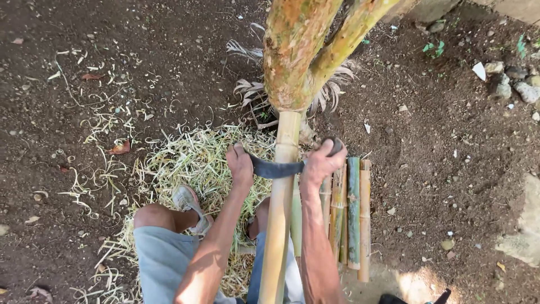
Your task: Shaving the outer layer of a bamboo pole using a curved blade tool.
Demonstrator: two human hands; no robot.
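A long pale bamboo pole (281, 208) leans from between my legs up against a forked tree trunk (295, 56). A dark curved blade (275, 168) lies across the pole. My left hand (240, 164) grips the blade's left end. My right hand (322, 161) grips its right end at a dark round handle (335, 145). Both hands sit at about the same height on either side of the pole.
Several short cut bamboo pieces (351, 214) lie side by side on the soil right of the pole. A heap of pale shavings (191, 157) covers the ground around my sandalled foot (188, 204). Stones (514, 84) lie at the far right.
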